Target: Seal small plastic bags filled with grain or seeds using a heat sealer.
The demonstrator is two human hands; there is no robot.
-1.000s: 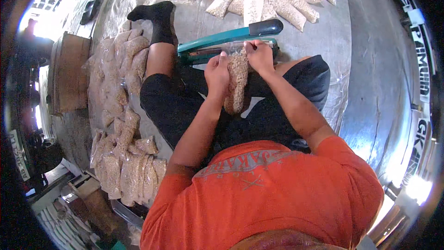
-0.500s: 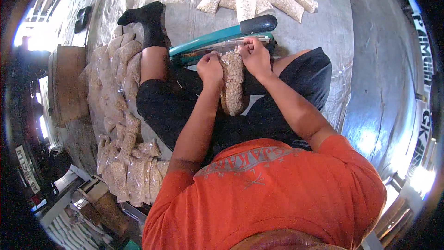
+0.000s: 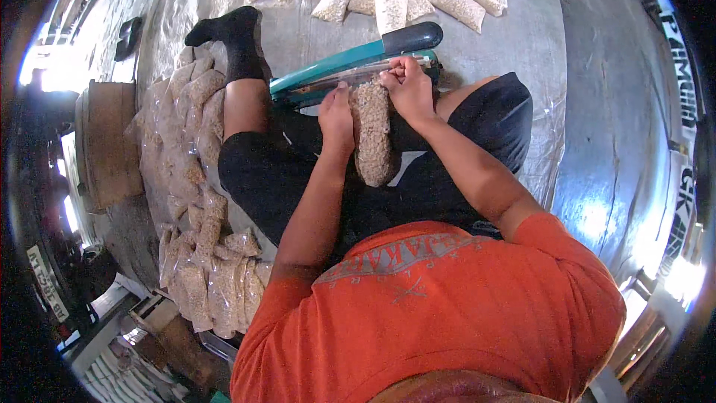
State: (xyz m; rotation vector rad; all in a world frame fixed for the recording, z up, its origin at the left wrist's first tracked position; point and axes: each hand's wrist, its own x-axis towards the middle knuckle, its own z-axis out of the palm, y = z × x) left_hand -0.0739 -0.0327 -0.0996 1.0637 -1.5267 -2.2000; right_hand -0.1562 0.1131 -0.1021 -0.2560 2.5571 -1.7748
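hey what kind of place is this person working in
Probably a small home or workshop packing spot, on the floor. Both hands, left hand and right hand, hold a clear filled bag at a teal heat sealer, with rows of filled bags laid on the plastic floor sheet.

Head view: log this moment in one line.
left hand: holds filled bag | right hand: pinches bag top at teal sealer | packed bags beside

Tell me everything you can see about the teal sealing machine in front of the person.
The heat sealer is a long, narrow bar machine with a teal body and a dark handle end. It lies on the plastic-covered floor, beyond the person's lap. Its arm looks slightly raised. The clear bag of grains has its top at the sealer, held by the left hand and right hand.
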